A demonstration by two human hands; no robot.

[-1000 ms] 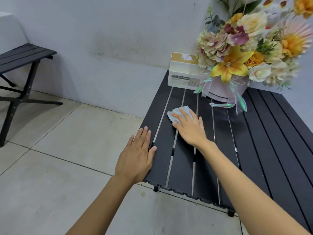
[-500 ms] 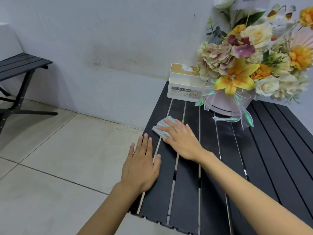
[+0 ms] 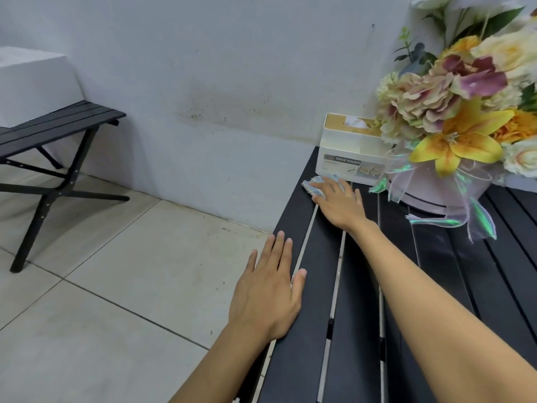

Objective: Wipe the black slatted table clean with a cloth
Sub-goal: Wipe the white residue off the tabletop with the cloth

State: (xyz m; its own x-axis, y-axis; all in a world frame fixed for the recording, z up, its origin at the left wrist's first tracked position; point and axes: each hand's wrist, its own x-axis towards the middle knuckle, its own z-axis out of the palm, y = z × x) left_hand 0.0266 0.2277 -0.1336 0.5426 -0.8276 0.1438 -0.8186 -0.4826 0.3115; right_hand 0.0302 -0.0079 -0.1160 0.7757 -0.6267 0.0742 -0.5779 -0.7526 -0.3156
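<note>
The black slatted table (image 3: pixel 360 330) fills the lower right of the head view. A small light-blue cloth (image 3: pixel 315 185) lies near the table's far left corner, just in front of the tissue box. My right hand (image 3: pixel 338 203) presses flat on the cloth with straight fingers, covering most of it. My left hand (image 3: pixel 268 292) rests flat on the table's left edge, fingers straight and together, thumb on the first slat.
A white tissue holder box (image 3: pixel 350 149) stands at the table's far end against the wall. A large flower bouquet (image 3: pixel 465 123) in a pale pot with ribbons sits to its right. A second black slatted table (image 3: pixel 55 123) stands at far left on the tiled floor.
My right hand has slid the cloth away from me and to the left, up to the tissue box at the far corner. My left hand stays on the table edge.
</note>
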